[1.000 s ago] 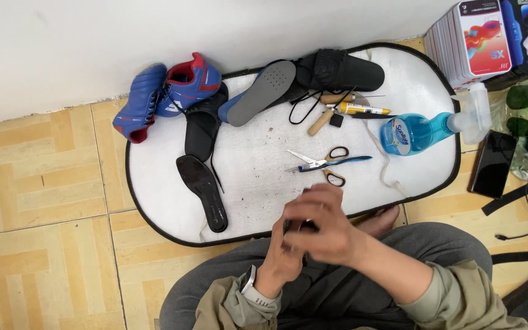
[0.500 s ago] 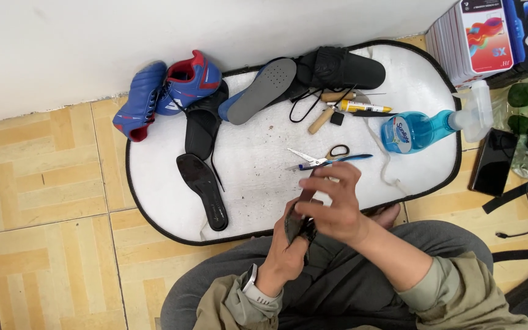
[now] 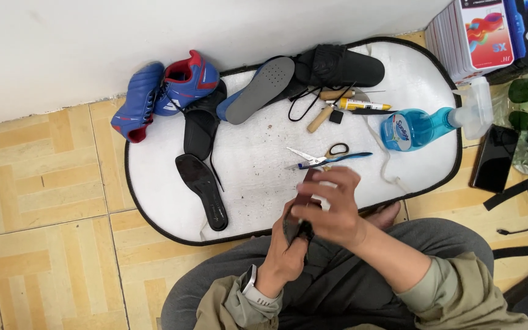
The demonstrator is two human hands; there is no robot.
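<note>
Head view, left hand (image 3: 285, 253) and right hand (image 3: 331, 208) both gripping small dark piece (image 3: 296, 223), scissors (image 3: 325, 157) just beyond

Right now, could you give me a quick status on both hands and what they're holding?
Left hand and right hand together, gripping a small dark piece. Scissors lie just beyond on the white mat. Nothing between.

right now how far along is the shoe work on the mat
Looks done: a dark insole and a grey insole lie out on the white mat, apart from the blue shoes. In hand: the left hand and right hand grip a small dark piece over the lap; what it is I cannot tell. Left: scissors, glue tube and spray bottle lie untouched.
</note>
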